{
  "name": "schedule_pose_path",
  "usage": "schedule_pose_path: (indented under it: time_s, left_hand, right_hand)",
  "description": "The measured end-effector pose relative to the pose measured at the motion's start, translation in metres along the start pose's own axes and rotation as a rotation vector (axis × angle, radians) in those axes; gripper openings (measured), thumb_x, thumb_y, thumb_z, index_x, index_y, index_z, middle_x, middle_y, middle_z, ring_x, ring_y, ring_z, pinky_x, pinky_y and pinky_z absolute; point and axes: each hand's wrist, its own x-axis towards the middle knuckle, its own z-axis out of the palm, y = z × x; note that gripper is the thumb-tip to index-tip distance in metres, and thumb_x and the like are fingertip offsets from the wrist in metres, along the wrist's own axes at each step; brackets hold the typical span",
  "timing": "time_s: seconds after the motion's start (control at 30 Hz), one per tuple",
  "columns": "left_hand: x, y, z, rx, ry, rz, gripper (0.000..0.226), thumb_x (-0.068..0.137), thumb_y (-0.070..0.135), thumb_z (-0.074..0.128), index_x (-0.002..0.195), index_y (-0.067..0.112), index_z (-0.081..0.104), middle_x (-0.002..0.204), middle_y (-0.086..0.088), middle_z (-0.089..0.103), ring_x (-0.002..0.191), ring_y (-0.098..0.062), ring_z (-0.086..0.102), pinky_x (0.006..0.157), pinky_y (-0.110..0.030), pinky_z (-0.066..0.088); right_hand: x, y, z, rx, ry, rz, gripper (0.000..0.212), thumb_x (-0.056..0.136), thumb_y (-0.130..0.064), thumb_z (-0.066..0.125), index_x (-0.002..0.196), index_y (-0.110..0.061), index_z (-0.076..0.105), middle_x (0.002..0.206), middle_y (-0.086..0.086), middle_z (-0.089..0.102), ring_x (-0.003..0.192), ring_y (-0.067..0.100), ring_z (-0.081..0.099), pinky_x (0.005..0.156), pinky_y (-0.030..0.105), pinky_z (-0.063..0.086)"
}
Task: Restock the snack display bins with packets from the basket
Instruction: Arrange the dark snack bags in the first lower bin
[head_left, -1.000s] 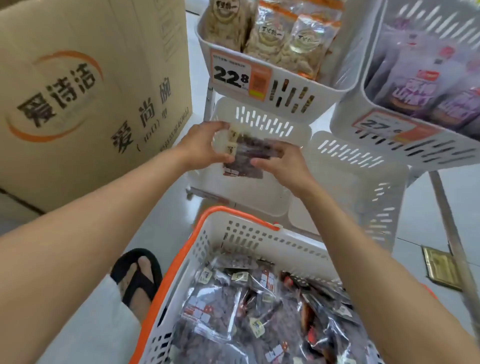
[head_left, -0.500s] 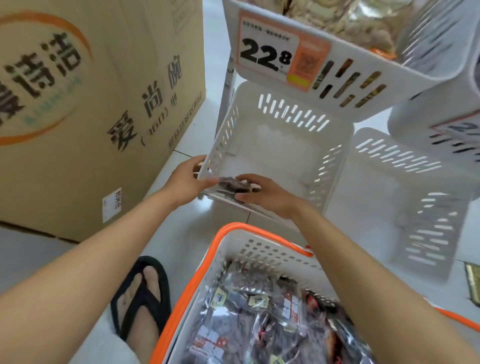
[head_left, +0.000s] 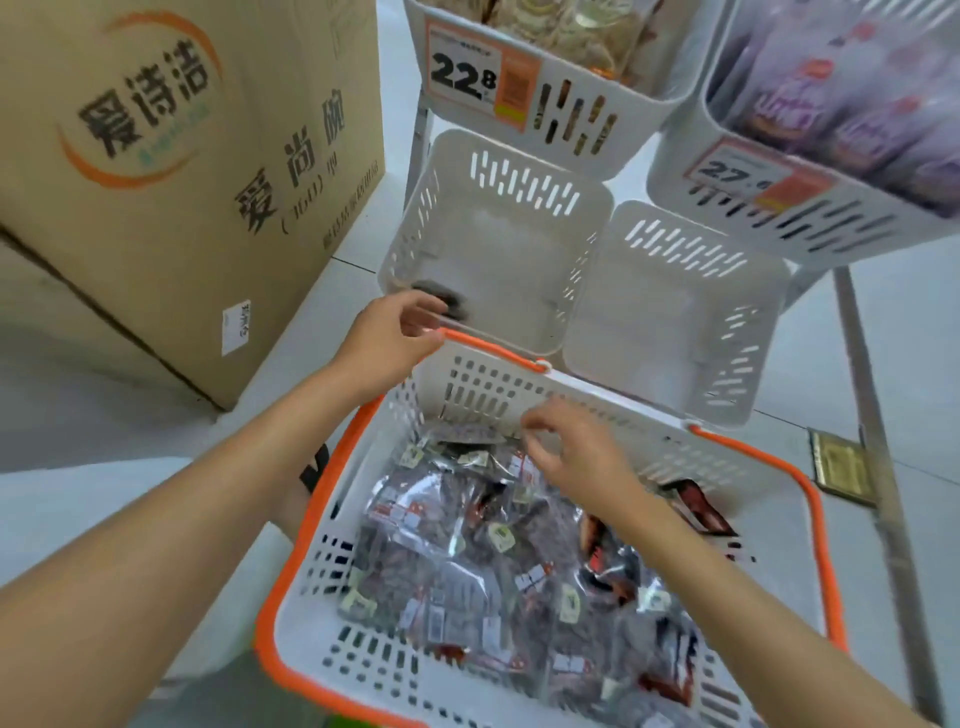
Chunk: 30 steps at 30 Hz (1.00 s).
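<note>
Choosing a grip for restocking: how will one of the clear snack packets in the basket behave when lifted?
The packet is probably floppy: its film looks wrinkled and sags over neighbours. Likely slippery, given the glossy glare. Probably light, holding small dark pieces.

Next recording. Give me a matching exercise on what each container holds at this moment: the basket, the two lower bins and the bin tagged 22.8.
Things:
1. basket
2. lower left bin
3. lower right bin
4. bin tagged 22.8

Contents:
A. tan snack packs
B. one dark packet
C. many dark packets
D. no packet visible

Pairs: 1-C, 2-B, 3-D, 4-A
</note>
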Motion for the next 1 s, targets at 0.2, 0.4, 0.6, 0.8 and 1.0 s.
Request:
schedule_pose_path:
  time_s: [0.2, 0.4, 0.6, 0.8, 1.0]
  left_hand:
    - [-0.063, 0.006, 0.034, 0.088, -0.302, -0.134, 0.024, 0.095, 0.007, 0.061, 0.119, 0.008, 0.066, 0.116, -0.008, 0.066, 0.098, -0.015, 0.061, 0.084, -0.023, 0.052]
    - [-0.095, -0.012, 0.052, -0.092, -0.403, -0.563, 0.041, 0.097, 0.040, 0.060, 0.126, 0.012, 0.055, 0.122, -0.005, 0.060, 0.108, -0.020, 0.063, 0.089, -0.032, 0.055]
    - [-0.092, -0.008, 0.080, -0.481, -0.185, -0.703, 0.030, 0.097, 0.018, 0.063, 0.125, 0.009, 0.058, 0.103, -0.009, 0.070, 0.090, -0.022, 0.069, 0.077, -0.034, 0.060]
    - [-0.099, -0.015, 0.063, -0.340, -0.310, -0.682, 0.018, 0.097, 0.006, 0.058, 0.108, 0.015, 0.048, 0.087, -0.005, 0.062, 0.066, -0.011, 0.061, 0.052, -0.027, 0.051]
    - [-0.100, -0.027, 0.056, -0.299, -0.313, -0.568, 0.024, 0.093, 0.022, 0.069, 0.115, 0.018, 0.063, 0.095, -0.003, 0.072, 0.082, -0.014, 0.064, 0.066, -0.031, 0.043]
  right_hand:
    - [-0.044, 0.032, 0.060, 0.032, -0.411, 0.344, 0.084, 0.092, -0.050, 0.061, 0.156, -0.015, 0.019, 0.162, 0.005, 0.018, 0.147, 0.024, 0.021, 0.119, 0.041, 0.024]
    - [-0.021, 0.020, 0.042, -0.048, -0.073, 0.319, 0.038, 0.102, -0.038, 0.049, 0.083, -0.011, 0.067, 0.070, 0.006, 0.064, 0.068, 0.027, 0.058, 0.064, 0.036, 0.045]
    - [-0.036, -0.006, 0.005, 0.309, -0.474, 0.170, 0.052, 0.087, -0.039, 0.072, 0.136, -0.029, 0.057, 0.129, -0.007, 0.065, 0.112, 0.008, 0.062, 0.098, 0.029, 0.050]
    - [-0.071, 0.052, 0.038, -0.011, -0.571, 0.315, 0.088, 0.082, -0.036, 0.078, 0.153, -0.029, 0.028, 0.163, 0.002, 0.012, 0.150, 0.025, 0.013, 0.120, 0.042, 0.021]
    - [-0.066, 0.053, 0.022, 0.091, -0.457, 0.394, 0.047, 0.078, -0.022, 0.083, 0.106, -0.015, 0.045, 0.115, 0.003, 0.036, 0.098, 0.026, 0.047, 0.059, 0.025, 0.044]
